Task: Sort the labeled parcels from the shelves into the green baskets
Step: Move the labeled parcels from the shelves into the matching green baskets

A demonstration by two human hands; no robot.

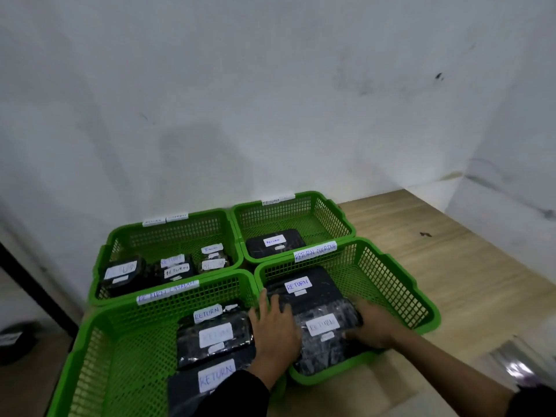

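**Seating a wrapped parcel in the near right basket**

Pressing from both sides, the left hand [275, 329] and right hand [371, 326] hold the parcel [323, 335] between them inside the near right basket [421, 311]. The left fingers lie fairly straight over the parcel's left edge; the right hand cups its right edge, fingers partly hidden, so a curled hold there cannot be confirmed. The parcel lies flat, overlapping a second parcel [304, 288] just beyond the hands.

Handling, as judged: the wrap is dark, glossy and creased, suggesting a soft plastic film that may slip under dry fingers. The flat outline suggests a light, somewhat pliable package rather than a rigid box. Opposite long edges give the surest hold; the white label [322, 325] between the hands reads RETURN and is best left uncovered for checking.

Surroundings: a tag [315, 251] on the basket's far rim, beyond the hands, reads RETURN OVERDUE. To the left of the left hand, touching this basket, stands the near left basket [99, 356] with three stacked parcels. Beyond it, the far left basket [168, 230] holds several small ones; the far right basket [325, 212] holds one. All rest on a wooden floor [451, 266] against a white wall [270, 100]. Basket walls close to each wrist limit sideways withdrawal; lifting upward appears the freer exit.
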